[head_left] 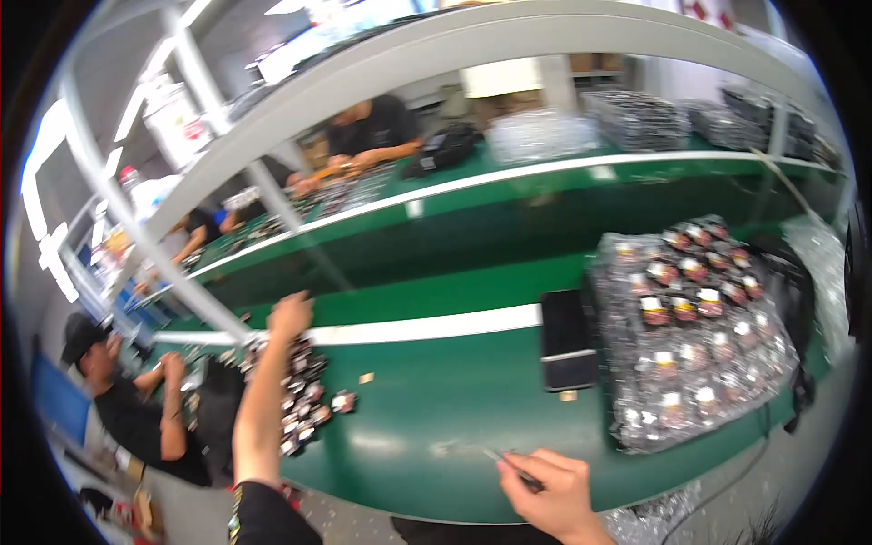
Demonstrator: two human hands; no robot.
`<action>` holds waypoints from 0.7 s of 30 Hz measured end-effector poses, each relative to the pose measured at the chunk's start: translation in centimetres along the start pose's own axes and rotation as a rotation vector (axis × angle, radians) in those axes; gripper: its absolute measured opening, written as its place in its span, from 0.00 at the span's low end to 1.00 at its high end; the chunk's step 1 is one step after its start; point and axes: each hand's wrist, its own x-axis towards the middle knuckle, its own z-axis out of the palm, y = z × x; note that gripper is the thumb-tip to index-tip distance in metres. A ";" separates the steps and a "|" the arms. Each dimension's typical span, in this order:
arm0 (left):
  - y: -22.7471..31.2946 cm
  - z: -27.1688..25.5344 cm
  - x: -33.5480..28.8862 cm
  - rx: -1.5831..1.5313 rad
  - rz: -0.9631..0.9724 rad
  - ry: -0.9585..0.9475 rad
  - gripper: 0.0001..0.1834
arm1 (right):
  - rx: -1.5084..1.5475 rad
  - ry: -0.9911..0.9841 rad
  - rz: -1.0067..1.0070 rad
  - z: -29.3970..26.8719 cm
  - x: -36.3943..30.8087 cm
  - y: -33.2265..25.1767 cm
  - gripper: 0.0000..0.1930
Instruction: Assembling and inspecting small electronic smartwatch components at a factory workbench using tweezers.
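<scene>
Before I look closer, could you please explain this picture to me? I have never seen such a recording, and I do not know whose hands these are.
There is no machine: both working hands in front belong to one person. A wide fisheye camera on that person's head looks down, so straight edges bend. The right hand holds a thin tool above the green table. The left hand is at the far end of a pile of small dark parts; whether it holds anything is unclear. Farther right lie a black phone-like slab and clear plastic packaging with rows of small parts.
</scene>
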 end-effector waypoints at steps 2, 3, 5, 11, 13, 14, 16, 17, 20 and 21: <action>-8.5 -0.2 -0.7 -0.043 0.170 0.159 0.18 | -0.101 0.081 -0.232 0.7 0.7 0.6 0.07; -9.6 0.1 -0.6 -0.058 0.165 0.143 0.17 | -0.079 0.054 -0.244 0.7 0.8 0.9 0.08; -10.2 0.1 0.0 -0.083 0.198 0.087 0.18 | -0.089 0.074 -0.219 0.9 0.7 1.2 0.09; 9.9 -5.2 -8.0 -0.524 0.562 0.023 0.18 | -0.123 0.097 -0.148 1.2 0.6 0.9 0.09; 16.3 -8.4 -14.8 -0.582 0.732 -0.075 0.18 | -0.086 0.131 -0.137 1.4 1.0 0.6 0.09; 18.6 -8.9 -17.3 -0.539 0.886 -0.080 0.17 | -0.086 0.112 -0.124 1.4 1.1 0.5 0.09; 22.3 -9.1 -21.0 -0.539 1.083 -0.148 0.17 | -0.079 0.177 -0.114 1.2 1.5 0.5 0.08; 22.9 -9.1 -22.6 -0.553 1.121 -0.167 0.17 | -0.090 0.164 -0.072 1.1 1.3 -0.2 0.08; 24.2 -7.9 -23.5 -0.597 1.205 -0.130 0.21 | -0.142 0.173 -0.076 0.3 1.2 -0.2 0.08; 24.3 -7.9 -23.2 -0.588 1.150 -0.176 0.23 | -0.139 0.170 -0.065 0.1 1.5 0.5 0.08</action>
